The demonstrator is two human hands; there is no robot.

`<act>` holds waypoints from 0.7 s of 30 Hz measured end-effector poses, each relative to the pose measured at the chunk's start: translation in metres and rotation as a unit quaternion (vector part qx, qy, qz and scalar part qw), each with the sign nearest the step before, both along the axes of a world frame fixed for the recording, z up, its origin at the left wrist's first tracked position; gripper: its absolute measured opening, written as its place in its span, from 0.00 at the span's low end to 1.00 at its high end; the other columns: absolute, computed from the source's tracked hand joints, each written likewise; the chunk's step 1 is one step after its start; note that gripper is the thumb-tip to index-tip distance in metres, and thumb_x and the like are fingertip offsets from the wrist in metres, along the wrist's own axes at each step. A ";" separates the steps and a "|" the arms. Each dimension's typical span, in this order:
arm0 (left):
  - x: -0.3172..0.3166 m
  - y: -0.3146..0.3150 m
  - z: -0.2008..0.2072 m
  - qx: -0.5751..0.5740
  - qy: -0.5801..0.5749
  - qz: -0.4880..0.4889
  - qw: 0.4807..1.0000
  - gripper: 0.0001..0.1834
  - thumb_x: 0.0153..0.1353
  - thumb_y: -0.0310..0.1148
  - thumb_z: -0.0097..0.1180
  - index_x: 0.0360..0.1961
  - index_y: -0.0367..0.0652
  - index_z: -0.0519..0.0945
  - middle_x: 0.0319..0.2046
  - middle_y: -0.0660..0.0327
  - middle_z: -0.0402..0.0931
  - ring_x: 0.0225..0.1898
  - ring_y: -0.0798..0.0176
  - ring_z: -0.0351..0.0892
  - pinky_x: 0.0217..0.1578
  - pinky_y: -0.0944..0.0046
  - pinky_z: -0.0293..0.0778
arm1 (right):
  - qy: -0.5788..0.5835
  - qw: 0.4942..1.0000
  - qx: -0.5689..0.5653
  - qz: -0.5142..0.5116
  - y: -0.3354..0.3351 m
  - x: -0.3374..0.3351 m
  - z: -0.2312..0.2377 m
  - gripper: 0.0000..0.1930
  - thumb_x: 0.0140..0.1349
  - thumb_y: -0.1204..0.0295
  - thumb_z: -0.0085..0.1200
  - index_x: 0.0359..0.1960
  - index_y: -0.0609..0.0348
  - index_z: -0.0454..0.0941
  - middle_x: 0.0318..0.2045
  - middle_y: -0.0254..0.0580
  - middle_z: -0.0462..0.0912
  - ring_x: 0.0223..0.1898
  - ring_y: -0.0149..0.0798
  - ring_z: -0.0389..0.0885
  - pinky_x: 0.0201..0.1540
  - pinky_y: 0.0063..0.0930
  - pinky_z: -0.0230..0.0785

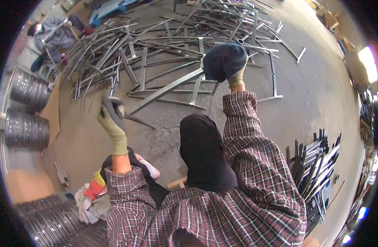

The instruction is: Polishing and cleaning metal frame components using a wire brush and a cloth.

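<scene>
My right hand [237, 79], in a pale work glove, is mostly hidden behind a bunched dark blue cloth [224, 61] that it grips. The upper end of a flat metal bar [168, 89] meets the cloth's left edge. From there the bar slants down toward the left. My left hand [113, 115], in a green-grey glove with dark fingers, is closed beside the bar's lower end. Its curled fingers hide whatever they may hold. Whether it touches the bar I cannot tell. Beyond both hands, welded metal frames [143, 68] lie in a tangled heap on the floor.
Black metal pieces [316, 164] stand bundled at the right. Coiled dark stacks [27, 129] line the left side, near a crouching person [59, 35]. Rags [92, 201] lie by my left elbow, above rows of dark metal parts [49, 220]. A blue pallet [108, 9] is at the back.
</scene>
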State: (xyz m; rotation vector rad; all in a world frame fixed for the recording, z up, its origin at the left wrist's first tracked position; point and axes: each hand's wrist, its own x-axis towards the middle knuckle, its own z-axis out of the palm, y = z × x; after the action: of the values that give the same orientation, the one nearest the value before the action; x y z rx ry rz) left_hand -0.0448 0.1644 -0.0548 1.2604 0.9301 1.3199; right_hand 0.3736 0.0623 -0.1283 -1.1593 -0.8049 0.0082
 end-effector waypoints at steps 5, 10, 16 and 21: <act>-0.004 -0.006 0.043 0.281 0.359 0.312 0.834 0.23 0.58 0.24 0.54 0.56 0.39 0.71 0.52 0.51 0.72 0.49 0.49 0.76 0.52 0.54 0.69 | -0.206 0.975 -0.039 0.068 -0.013 -0.068 0.062 0.07 0.61 0.74 0.54 0.41 0.58 0.76 0.32 0.27 0.79 0.32 0.26 0.76 0.37 0.23 0.73; 0.029 -0.035 0.048 0.417 0.442 -0.044 0.793 0.21 0.47 0.33 0.64 0.45 0.44 0.77 0.40 0.54 0.78 0.44 0.47 0.77 0.41 0.52 0.72 | -0.115 0.979 0.033 0.165 -0.008 -0.133 0.093 0.16 0.56 0.70 0.61 0.45 0.56 0.73 0.36 0.32 0.78 0.36 0.30 0.76 0.41 0.26 0.74; 0.005 -0.015 0.045 0.362 0.402 -0.028 0.840 0.18 0.46 0.47 0.69 0.30 0.45 0.79 0.25 0.57 0.79 0.29 0.50 0.80 0.28 0.54 0.73 | 0.116 0.964 0.059 0.231 0.015 -0.111 0.133 0.19 0.60 0.65 0.60 0.51 0.55 0.71 0.43 0.36 0.77 0.43 0.39 0.78 0.47 0.32 0.74; -0.018 -0.012 0.027 0.349 0.407 -0.011 0.844 0.16 0.47 0.45 0.67 0.32 0.46 0.80 0.26 0.55 0.79 0.30 0.48 0.80 0.30 0.51 0.74 | -0.094 0.936 -0.093 0.326 0.009 -0.194 0.139 0.20 0.66 0.69 0.51 0.57 0.65 0.69 0.47 0.38 0.77 0.48 0.32 0.74 0.54 0.28 0.68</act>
State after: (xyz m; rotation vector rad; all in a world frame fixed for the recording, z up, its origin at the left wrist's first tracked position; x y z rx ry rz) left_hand -0.0629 0.1525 -0.0276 2.5184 1.0043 1.1220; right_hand 0.1793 0.0709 0.0102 -1.0296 -1.3542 0.5412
